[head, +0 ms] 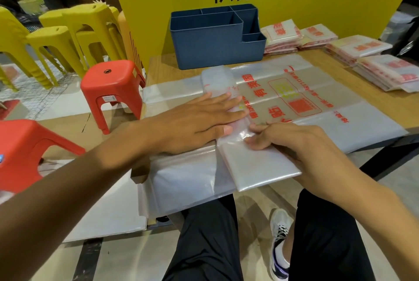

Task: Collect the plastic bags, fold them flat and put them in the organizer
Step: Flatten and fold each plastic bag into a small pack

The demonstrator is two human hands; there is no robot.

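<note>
Left hand (199, 120) flat, fingers straight, pressing plastic bag (294, 104) onto tabletop (163, 65). Right hand (292, 142) beside it, pinching folded bag edge. Blue organizer (215, 40) beyond both hands.

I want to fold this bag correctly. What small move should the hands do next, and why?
Probably the right hand should bring the folded strip it pinches further over the printed bag, while the flat left hand presses the crease. The bag is only partly folded, and the blue organizer holds no bag that can be seen.
</note>
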